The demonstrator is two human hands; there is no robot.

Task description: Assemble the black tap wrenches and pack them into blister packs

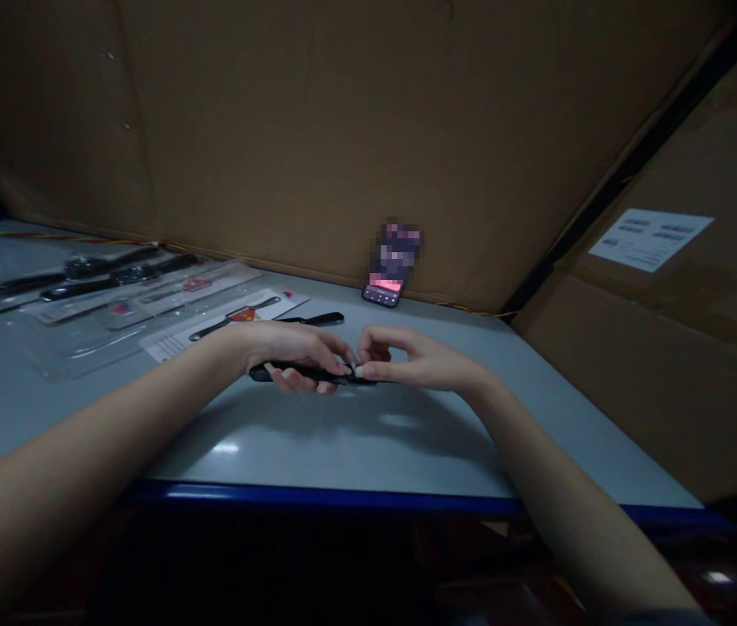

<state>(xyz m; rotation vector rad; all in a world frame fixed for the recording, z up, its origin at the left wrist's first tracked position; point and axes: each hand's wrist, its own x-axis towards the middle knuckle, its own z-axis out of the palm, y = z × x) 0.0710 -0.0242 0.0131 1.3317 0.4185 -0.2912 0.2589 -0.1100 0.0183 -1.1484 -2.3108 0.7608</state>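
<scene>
Black watch strap [255,374] clamped in left hand [296,350]; right hand [411,358] fingertips pinched shut on its end, over grey table [342,435]. Phone [389,271] behind.

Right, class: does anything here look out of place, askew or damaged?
Nothing looks damaged or spilled. The clear packs at left lie overlapped and skewed; a phone leans against the cardboard wall. Left hand and right hand hold a black strap.

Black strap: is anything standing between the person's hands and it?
Nothing visible does. The left hand already holds the black strap, and the right hand has its fingertips touching the strap's end.
</scene>
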